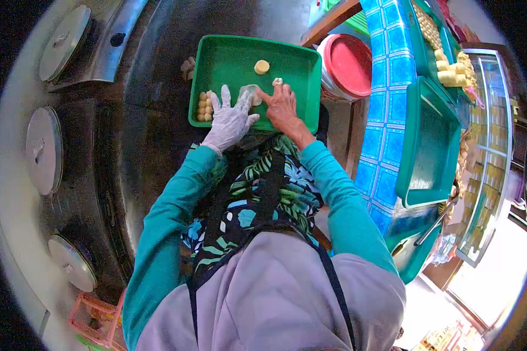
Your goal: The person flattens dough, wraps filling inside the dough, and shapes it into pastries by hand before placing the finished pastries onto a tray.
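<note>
Apparently flattens a thin pale piece [252, 95] on the green tray [228, 63] between splayed, gloved left hand [228, 121] and half-extended right hand [283, 109], with any right-side grip impossible to tell, and likely calls for even pressure next.

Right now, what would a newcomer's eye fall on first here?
First, the bright green tray at upper centre, with a gloved left hand and a bare right hand over it. Then, to its right, the red lid and, farther over, the blue-tiled counter.
</note>
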{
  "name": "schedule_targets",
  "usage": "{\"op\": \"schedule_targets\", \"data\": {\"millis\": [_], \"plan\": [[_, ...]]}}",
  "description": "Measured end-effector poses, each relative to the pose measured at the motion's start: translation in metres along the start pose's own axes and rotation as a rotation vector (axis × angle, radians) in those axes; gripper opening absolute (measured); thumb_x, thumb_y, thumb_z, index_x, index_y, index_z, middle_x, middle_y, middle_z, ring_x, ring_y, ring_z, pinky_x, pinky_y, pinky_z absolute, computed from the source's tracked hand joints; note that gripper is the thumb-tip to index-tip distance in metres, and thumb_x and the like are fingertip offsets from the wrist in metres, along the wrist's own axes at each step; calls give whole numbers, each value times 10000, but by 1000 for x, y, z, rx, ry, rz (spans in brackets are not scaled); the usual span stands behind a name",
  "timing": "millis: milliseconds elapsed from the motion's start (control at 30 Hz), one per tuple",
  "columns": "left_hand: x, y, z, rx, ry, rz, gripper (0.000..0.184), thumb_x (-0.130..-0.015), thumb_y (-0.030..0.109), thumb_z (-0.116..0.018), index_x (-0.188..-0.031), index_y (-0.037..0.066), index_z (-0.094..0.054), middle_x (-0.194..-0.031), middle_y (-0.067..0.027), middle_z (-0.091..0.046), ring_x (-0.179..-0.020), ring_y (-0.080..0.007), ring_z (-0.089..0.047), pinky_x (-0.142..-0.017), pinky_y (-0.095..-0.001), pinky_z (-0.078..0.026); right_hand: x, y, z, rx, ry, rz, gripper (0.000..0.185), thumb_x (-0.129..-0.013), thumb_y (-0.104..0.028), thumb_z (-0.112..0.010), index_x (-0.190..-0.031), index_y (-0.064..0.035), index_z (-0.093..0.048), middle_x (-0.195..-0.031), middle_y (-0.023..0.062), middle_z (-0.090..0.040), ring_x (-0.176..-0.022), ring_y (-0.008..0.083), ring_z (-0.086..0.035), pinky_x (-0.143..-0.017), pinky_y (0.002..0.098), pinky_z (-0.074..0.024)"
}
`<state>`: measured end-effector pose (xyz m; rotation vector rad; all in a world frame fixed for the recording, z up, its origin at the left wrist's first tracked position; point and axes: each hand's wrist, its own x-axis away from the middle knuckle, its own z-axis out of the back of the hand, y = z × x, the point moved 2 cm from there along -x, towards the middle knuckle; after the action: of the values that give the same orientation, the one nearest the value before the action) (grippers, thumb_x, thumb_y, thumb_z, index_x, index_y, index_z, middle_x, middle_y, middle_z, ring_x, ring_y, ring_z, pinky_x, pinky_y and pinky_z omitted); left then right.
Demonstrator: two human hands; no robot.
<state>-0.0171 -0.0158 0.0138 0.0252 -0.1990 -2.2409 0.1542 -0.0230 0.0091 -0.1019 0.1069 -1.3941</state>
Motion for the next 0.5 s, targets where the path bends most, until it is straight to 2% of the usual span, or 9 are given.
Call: {"op": "schedule_targets", "data": {"millis": [67, 100, 167, 200, 267, 433, 500], "plan": [[-2, -1, -1, -20, 17, -6, 646, -976, 497, -426, -1485, 106, -355, -1543, -53, -352, -1381, -575, -187, -1063, -755, -82, 3, -3, 4, 50, 86, 57, 460, -816, -83, -548, -1239, -253, -611, -1143, 220, -529, -1030, 358, -477, -795, 474, -422], [-1, 1, -1, -29, 28, -9, 648, -974, 499, -430, -1481, 102, -362, -1543, -57, -353, -1377, -574, -202, -1065, -752, -81, 8, -5, 6, 52, 85, 59, 460, -816, -83, -548, -1239, -253, -611, -1143, 220, -529, -1030, 358, -477, -795, 474, -422], [2, 6, -1, 41, 78, -48, 635, -971, 505, -434, -1451, 89, -417, -1527, -69, -378, -1379, -563, -210, -1072, -742, -88, 16, -11, 6, 18, -69, 62, 473, -805, -79, -554, -1237, -262, -612, -1036, 175, -522, -985, 337, -474, -754, 457, -413], [4, 8, -2, 65, 45, -23, 625, -970, 506, -434, -1433, 86, -446, -1513, -75, -397, -1380, -557, -215, -1074, -738, -97, 17, -12, 5, 21, 1, 73, 495, -793, -76, -561, -1245, -273, -611, -963, 141, -500, -943, 321, -467, -727, 445, -404], [1, 8, -3, 38, 34, -20, 611, -970, 513, -430, -1389, 75, -506, -1472, -82, -453, -1384, -545, -218, -1073, -735, -123, 16, -14, 0, 25, 22, 55, 488, -787, -76, -566, -1231, -270, -626, -969, 139, -505, -948, 322, -469, -730, 442, -406], [-8, 4, 2, 90, 50, -29, 632, -956, 513, -464, -1394, 59, -492, -1453, -114, -465, -1390, -535, -214, -1075, -730, -135, 5, -7, 8, -35, -12, 14, 523, -767, -11, -546, -1208, -265, -666, -959, 133, -509, -936, 316, -480, -745, 432, -433], [-13, 6, 3, 145, 73, -13, 639, -950, 511, -480, -1395, 53, -487, -1449, -125, -466, -1391, -533, -214, -1075, -729, -139, -15, 6, 10, -136, 157, -30, 415, -753, -40, -587, -1110, -212, -709, -919, 129, -537, -922, 318, -502, -731, 426, -448]]}}
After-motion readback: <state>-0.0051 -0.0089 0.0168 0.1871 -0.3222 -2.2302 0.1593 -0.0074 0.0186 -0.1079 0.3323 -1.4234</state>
